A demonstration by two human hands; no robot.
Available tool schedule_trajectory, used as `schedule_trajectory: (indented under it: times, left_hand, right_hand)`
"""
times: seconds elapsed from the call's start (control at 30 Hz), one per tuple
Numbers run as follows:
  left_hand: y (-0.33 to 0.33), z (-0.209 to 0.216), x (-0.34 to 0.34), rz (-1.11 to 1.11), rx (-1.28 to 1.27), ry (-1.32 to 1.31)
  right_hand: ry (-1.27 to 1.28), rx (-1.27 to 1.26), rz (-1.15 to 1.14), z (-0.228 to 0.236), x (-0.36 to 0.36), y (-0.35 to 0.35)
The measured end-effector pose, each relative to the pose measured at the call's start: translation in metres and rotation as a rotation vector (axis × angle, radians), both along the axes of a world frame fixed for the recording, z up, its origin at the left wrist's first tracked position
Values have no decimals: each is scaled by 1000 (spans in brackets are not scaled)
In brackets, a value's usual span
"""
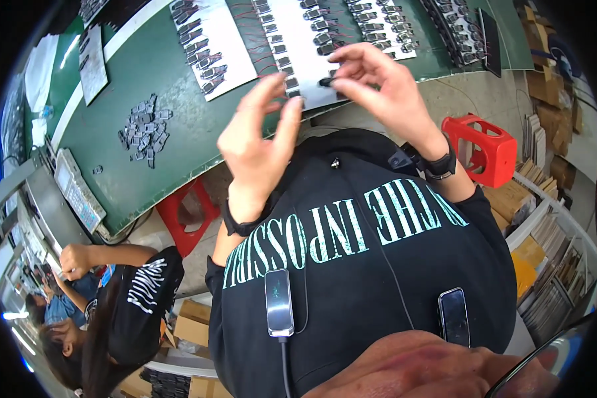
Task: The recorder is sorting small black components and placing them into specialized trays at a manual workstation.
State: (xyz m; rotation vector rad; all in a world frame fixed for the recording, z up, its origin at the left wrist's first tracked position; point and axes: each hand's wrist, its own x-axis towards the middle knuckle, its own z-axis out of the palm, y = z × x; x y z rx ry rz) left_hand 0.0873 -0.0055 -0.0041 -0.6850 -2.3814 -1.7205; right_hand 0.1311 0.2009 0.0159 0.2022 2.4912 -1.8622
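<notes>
A white board (315, 99) lies at the near edge of the green table, with rows of small black plastic parts and thin red wires on it. My left hand (255, 142) is over its left side, thumb and fingers apart, close to a small black part (292, 84) at the row's near end. My right hand (388, 89) is at the board's right side. Its thumb and fingertips close on a small black plastic piece (326, 82), partly covered by the fingers.
More white boards (229, 78) carrying black parts lie on the green table (179, 142). A loose pile of black pieces (144, 129) lies to the left. Red stools (481, 151) stand below the table. At the lower left sits another person (142, 298).
</notes>
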Motion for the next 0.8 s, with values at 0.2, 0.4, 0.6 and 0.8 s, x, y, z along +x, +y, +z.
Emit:
schedule_trajectory:
  times: [0.2,0.4,0.6,0.8]
  left_hand:
    - [-7,-8,-6,35,127,-244]
    - [-9,-17,0,-7,88,-211]
    - [-27,-19,5,87,95,-224]
    - [-66,-12,-8,346,-144,-28]
  right_hand:
    - [-37,155,-82,-23,-3,25]
    - [60,381,-145,-27,-9,16]
    - [350,622,-126,-29,-9,11]
    - [342,763,-29,-14,7,7]
